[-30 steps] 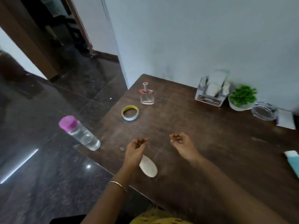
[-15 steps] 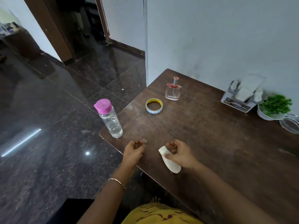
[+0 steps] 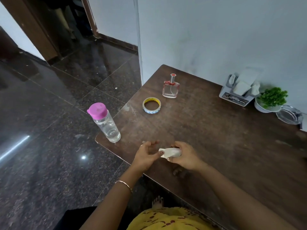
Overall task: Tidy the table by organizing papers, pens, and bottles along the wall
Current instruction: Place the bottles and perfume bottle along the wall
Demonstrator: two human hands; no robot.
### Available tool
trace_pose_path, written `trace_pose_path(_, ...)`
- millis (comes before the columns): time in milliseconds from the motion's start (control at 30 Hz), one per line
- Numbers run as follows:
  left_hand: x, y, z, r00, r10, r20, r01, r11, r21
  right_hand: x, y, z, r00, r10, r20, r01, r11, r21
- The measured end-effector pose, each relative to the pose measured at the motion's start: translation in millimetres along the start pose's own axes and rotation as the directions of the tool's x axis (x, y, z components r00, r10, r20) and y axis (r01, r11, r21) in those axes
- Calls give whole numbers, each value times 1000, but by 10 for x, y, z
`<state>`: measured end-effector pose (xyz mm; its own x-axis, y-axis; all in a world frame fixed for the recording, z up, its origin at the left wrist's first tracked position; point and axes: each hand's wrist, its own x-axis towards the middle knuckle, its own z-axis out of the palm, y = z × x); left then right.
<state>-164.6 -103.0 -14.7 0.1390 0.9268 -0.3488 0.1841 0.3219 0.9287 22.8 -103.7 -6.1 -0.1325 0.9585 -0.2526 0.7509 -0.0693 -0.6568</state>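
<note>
A small piece of white paper (image 3: 170,152) is gripped by my right hand (image 3: 186,156) just above the near edge of the brown table (image 3: 216,138). My left hand (image 3: 147,155) pinches the paper's left end with its thumb, its other fingers spread loosely. A clear water bottle with a pink cap (image 3: 104,122) stands at the table's left corner. A square glass perfume bottle (image 3: 171,88) stands farther back, a little off the wall.
A roll of tape (image 3: 151,105) lies between the two bottles. Along the wall at the right are a white holder with folded papers (image 3: 239,92), a small potted plant (image 3: 270,100) and a glass dish (image 3: 289,114). Dark tiled floor lies left of the table.
The paper lay on the table by my left hand; my right hand took hold of it and lifted it, and my left hand has come to pinch its end. The view shifted left.
</note>
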Motion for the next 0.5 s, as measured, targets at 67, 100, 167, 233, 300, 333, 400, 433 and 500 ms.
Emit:
trace_pose_path(67, 73, 66, 46, 995, 34, 91, -42, 996, 85, 9, -30, -132, 1000, 2, -12, -1, 995, 95)
trace_pose_path(100, 121, 112, 85, 988, 43, 147, -59, 993, 104, 3, -26, -211, 1000, 9, -18, -6, 985, 174)
trace_pose_path(167, 198, 226, 207, 968, 57, 245, -88, 989, 117, -29, 21, -375, 997, 44, -59, -25, 955, 295)
trace_pose_path(233, 281, 336, 353, 955, 48, 293, -89, 988, 129, -61, 102, -539, 988, 110, -112, -68, 941, 330)
trace_pose_path(300, 376, 455, 547, 946, 40, 321, -83, 989, 119, -138, 232, -712, 971, 186, -153, -111, 910, 400)
trace_pose_path(333, 430, 504, 666, 938, 41, 345, -87, 989, 120, -193, 318, -791, 960, 225, -165, -125, 875, 468)
trace_pose_path(400, 520, 601, 897, 923, 22, 383, -90, 983, 161, -316, 454, -929, 939, 300, -169, -141, 782, 607)
trace_pose_path(433, 560, 660, 1045, 914, 7, 407, -84, 982, 171, -392, 540, -1009, 921, 342, -186, -137, 731, 668)
trace_pose_path(500, 633, 749, 1345, 891, -45, 452, -25, 989, 149, -521, 757, -1153, 871, 434, -232, -116, 640, 760)
